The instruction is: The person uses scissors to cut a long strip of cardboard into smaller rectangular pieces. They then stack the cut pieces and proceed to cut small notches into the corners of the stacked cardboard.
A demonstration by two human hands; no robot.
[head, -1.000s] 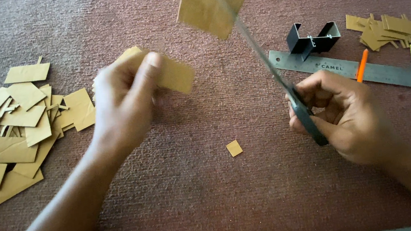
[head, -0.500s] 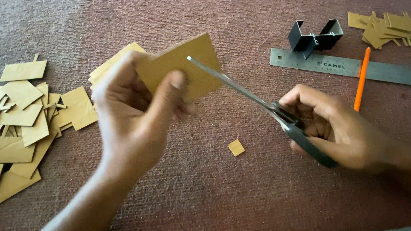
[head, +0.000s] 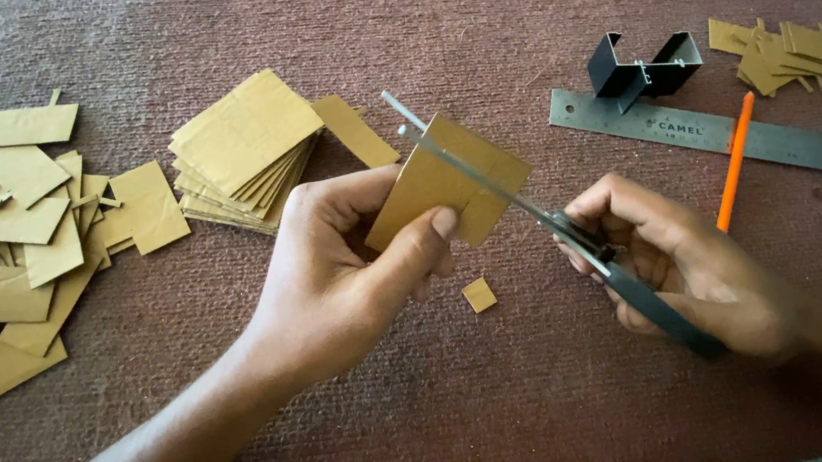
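Observation:
My left hand [head: 344, 268] pinches a tan cardboard square [head: 447, 182] between thumb and fingers, holding it tilted above the reddish-brown mat. My right hand [head: 686, 265] grips a pair of scissors [head: 540, 214] by its dark handles. The blades point up and left and lie across the cardboard square, closing along a line near its middle. A tiny cardboard offcut [head: 478, 295] lies on the mat just below the square.
A neat stack of cardboard squares [head: 243, 152] sits behind my left hand. Loose cardboard scraps [head: 20, 238] spread at the left. At the right lie a steel ruler [head: 723, 131], an orange pencil [head: 734, 162], a black metal clip piece [head: 641, 66] and more scraps [head: 786, 52].
The scissors came down from pointing up at the top of the view onto the cardboard square. My left hand turned the square toward the blades, uncovering the stack behind it.

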